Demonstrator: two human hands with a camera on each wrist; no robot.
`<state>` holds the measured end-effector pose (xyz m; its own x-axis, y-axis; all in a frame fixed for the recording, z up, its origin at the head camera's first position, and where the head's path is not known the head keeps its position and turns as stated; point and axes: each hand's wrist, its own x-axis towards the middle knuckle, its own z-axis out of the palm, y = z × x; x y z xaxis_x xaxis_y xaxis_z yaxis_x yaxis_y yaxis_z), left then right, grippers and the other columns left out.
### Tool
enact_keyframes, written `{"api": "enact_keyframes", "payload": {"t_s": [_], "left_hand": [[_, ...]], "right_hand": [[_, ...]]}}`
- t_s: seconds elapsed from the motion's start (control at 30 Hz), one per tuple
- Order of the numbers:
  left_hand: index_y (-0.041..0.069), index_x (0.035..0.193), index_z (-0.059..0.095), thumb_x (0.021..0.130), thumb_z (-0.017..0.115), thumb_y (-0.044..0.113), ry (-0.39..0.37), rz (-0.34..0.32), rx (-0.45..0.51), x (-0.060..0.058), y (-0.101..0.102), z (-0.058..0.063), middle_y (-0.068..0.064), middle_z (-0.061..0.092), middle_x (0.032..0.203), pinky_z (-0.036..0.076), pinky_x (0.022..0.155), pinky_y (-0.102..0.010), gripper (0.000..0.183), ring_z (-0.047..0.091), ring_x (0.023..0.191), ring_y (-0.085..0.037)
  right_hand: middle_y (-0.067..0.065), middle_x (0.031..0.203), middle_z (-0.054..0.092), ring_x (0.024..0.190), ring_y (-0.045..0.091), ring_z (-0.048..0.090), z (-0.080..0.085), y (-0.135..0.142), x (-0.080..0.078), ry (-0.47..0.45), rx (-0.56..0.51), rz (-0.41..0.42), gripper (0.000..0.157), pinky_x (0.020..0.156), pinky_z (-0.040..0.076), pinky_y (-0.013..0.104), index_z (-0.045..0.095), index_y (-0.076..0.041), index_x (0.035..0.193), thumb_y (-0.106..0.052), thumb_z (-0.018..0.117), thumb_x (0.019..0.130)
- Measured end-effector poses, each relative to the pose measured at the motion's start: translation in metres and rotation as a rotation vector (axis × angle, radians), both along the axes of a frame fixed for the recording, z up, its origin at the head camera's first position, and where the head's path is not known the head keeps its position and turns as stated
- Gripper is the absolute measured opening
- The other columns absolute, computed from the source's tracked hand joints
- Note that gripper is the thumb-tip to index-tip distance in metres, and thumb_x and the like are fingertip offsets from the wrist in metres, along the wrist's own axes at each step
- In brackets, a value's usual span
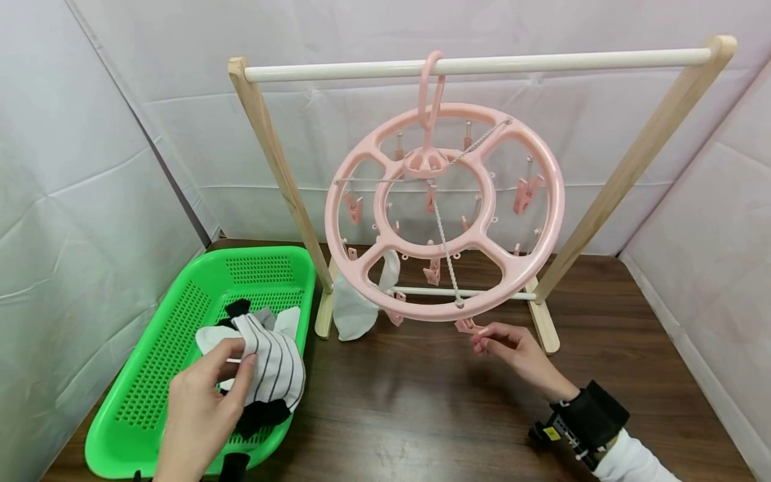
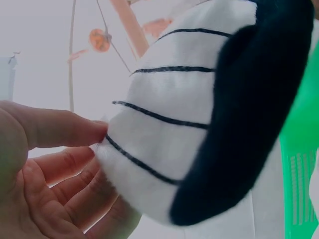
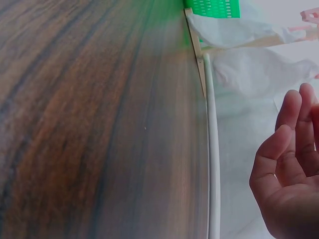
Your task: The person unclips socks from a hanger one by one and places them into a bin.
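My left hand pinches a white sock with thin black stripes by its edge, over the green basket. In the left wrist view the striped sock hangs from thumb and fingertips, its black part facing right. On the right, my right hand pinches a pink clothespin at the near lower rim of the round pink drying hanger. The right wrist view shows that hand's curled fingers, but the clothespin is out of sight there.
More socks lie in the basket. White socks hang from the hanger's left side, and other pink clothespins dangle around it. The hanger hooks over a white rod on a wooden stand, on a dark wood table.
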<state>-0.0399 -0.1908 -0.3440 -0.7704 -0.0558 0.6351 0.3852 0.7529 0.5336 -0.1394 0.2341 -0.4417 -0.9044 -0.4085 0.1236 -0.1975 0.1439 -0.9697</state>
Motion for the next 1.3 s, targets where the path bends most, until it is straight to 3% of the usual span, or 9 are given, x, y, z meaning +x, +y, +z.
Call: {"api": "enact_keyframes", "payload": {"t_s": [0.17, 0.23, 0.47, 0.57, 0.7, 1.0, 1.17, 1.3], "left_hand": [[0.001, 0.090, 0.067, 0.079, 0.071, -0.009, -0.049, 0.089, -0.008, -0.005, -0.014, 0.005, -0.014, 0.070, 0.081, 0.045, 0.053, -0.015, 0.015, 0.069, 0.062, -0.032], [-0.001, 0.093, 0.067, 0.081, 0.070, -0.007, -0.072, 0.126, -0.012, -0.008, -0.020, 0.006, -0.017, 0.070, 0.082, 0.045, 0.051, -0.017, 0.014, 0.069, 0.063, -0.034], [-0.002, 0.111, 0.063, 0.084, 0.066, -0.009, -0.088, 0.225, 0.006, -0.017, -0.033, 0.001, -0.017, 0.069, 0.099, 0.033, 0.045, -0.013, 0.028, 0.069, 0.078, -0.038], [-0.003, 0.111, 0.063, 0.083, 0.066, -0.010, -0.068, 0.211, 0.007, -0.018, -0.034, -0.002, -0.020, 0.068, 0.103, 0.028, 0.038, -0.021, 0.028, 0.067, 0.081, -0.040], [-0.003, 0.105, 0.065, 0.082, 0.067, -0.009, -0.061, 0.179, -0.009, -0.019, -0.031, -0.005, -0.022, 0.067, 0.101, 0.032, 0.040, -0.025, 0.024, 0.067, 0.080, -0.041], [0.000, 0.102, 0.067, 0.079, 0.068, -0.010, -0.012, 0.103, -0.049, -0.024, -0.018, -0.008, -0.018, 0.068, 0.099, 0.043, 0.056, -0.040, 0.025, 0.068, 0.081, -0.034], [0.004, 0.105, 0.066, 0.084, 0.067, -0.003, 0.014, 0.058, -0.065, -0.028, -0.014, -0.018, -0.013, 0.068, 0.099, 0.042, 0.065, -0.041, 0.022, 0.066, 0.086, -0.029], [0.009, 0.110, 0.066, 0.088, 0.067, 0.002, 0.026, 0.032, -0.070, -0.031, -0.011, -0.025, -0.009, 0.067, 0.101, 0.043, 0.067, -0.042, 0.024, 0.065, 0.089, -0.026]], "right_hand": [[0.022, 0.094, 0.065, 0.087, 0.018, 0.065, 0.001, 0.000, 0.001, 0.000, 0.014, 0.009, 0.023, 0.077, 0.054, 0.037, 0.058, 0.018, 0.106, -0.003, 0.053, 0.099], [0.021, 0.095, 0.065, 0.088, 0.022, 0.065, 0.001, 0.001, 0.001, 0.001, 0.022, 0.015, 0.023, 0.077, 0.053, 0.037, 0.058, 0.017, 0.108, -0.004, 0.052, 0.099], [0.026, 0.099, 0.063, 0.090, 0.028, 0.064, -0.001, 0.004, 0.003, -0.028, 0.039, 0.026, 0.026, 0.080, 0.053, 0.041, 0.058, 0.016, 0.110, -0.007, 0.052, 0.100], [0.029, 0.099, 0.062, 0.089, 0.023, 0.064, -0.002, 0.004, 0.003, -0.033, 0.033, 0.027, 0.025, 0.080, 0.053, 0.042, 0.058, 0.016, 0.110, -0.006, 0.052, 0.100], [0.028, 0.099, 0.062, 0.088, 0.020, 0.065, -0.003, 0.004, 0.004, -0.036, 0.037, 0.018, 0.023, 0.079, 0.053, 0.042, 0.060, 0.014, 0.109, -0.006, 0.053, 0.099], [0.030, 0.097, 0.062, 0.086, 0.026, 0.065, -0.005, 0.005, 0.005, -0.010, 0.048, 0.025, 0.021, 0.076, 0.054, 0.038, 0.061, 0.013, 0.109, -0.003, 0.053, 0.099], [0.020, 0.095, 0.066, 0.085, 0.028, 0.065, -0.008, 0.006, 0.006, -0.007, 0.032, 0.034, 0.018, 0.074, 0.054, 0.038, 0.062, 0.011, 0.107, -0.002, 0.053, 0.098], [0.023, 0.095, 0.065, 0.086, 0.030, 0.065, -0.008, 0.006, 0.007, -0.010, 0.030, 0.038, 0.020, 0.074, 0.054, 0.038, 0.060, 0.014, 0.108, -0.002, 0.053, 0.098]]}}
